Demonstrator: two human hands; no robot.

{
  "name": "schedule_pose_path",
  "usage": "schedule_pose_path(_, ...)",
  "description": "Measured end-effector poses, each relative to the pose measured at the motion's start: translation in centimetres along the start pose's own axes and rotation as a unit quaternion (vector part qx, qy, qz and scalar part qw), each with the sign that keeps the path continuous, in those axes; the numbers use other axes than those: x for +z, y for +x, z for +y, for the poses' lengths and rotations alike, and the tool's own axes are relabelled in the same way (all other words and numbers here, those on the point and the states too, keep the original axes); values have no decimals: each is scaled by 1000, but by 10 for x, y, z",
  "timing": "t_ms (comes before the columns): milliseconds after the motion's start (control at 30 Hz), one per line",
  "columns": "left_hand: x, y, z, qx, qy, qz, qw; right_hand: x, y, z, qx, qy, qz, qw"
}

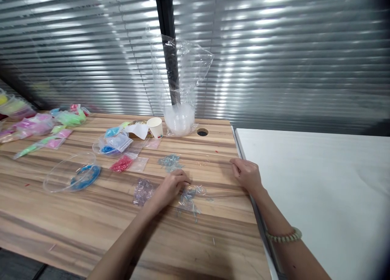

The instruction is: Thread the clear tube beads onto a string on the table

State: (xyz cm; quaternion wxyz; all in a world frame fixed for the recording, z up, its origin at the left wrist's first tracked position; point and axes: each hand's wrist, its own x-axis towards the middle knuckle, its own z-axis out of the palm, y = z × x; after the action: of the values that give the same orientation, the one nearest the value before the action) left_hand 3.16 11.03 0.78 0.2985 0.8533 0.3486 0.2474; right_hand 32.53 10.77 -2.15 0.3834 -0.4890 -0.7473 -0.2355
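Note:
My left hand [174, 184] rests low over the table, its fingertips pinched together at the upper edge of a mixed pile of tube beads [189, 198]. What sits in that pinch is too small to make out. My right hand [248, 174] is closed near the table's right edge, thumb and forefinger pressed together; anything between them is hidden. Beyond my left hand lies a grey-blue bead pile [170, 162], and a purple bead pile [143, 192] is left of it. A few clear beads [201, 163] are scattered between the two hands.
To the left are a clear round lid [50, 182], a blue ring-shaped coil [91, 178], a bag of red beads [122, 163] and several colourful bags [39, 124]. A paper cup [155, 128] and bagged plastic bowls [179, 119] stand behind. A white table [319, 182] adjoins right.

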Motion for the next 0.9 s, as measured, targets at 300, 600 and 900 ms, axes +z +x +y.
schedule_pose_path(300, -6, -1, -4, -13, -17, 1, 1000, 0, 0, 0, -1, -7, 3, 1000)
schedule_pose_path(600, -36, -3, 0, -149, 35, -51, 987, 0, 1, 0, 0, -8, 5, 1000)
schedule_pose_path(900, -10, 0, 1, -46, 12, -20, 999, 3, -2, 3, 8, -4, 7, 1000)
